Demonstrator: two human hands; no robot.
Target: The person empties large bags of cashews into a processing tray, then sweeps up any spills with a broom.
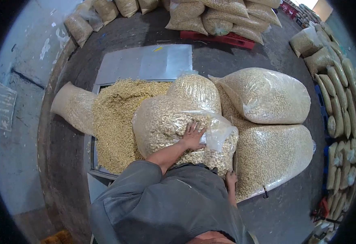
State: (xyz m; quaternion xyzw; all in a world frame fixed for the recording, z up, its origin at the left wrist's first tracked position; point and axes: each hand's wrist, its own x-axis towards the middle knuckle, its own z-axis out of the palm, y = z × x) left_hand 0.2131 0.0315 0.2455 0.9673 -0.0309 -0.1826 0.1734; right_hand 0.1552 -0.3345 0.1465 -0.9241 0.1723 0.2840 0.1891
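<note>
A large clear plastic bag of pale, curved kernels that look like cashews [161, 118] lies in front of my body, against a heap of smaller yellowish pieces [117, 110]. My left hand [193, 136] rests on top of this bag with its fingers spread, beside a loose, whitish fold of plastic [218, 132]. Down at the bag's near right edge, my right hand [231, 180] has its fingers curled against the plastic, partly hidden. Behind stands another filled bag [196, 91], touching the first.
Two big filled bags, a far one [271, 95] and a near one [275, 158], lie to the right. A metal bin [91, 152] holds the heap, with a flat metal panel [145, 61] behind. Stacked sacks on a red pallet [218, 38] stand farther back; more sacks [340, 93] line the right.
</note>
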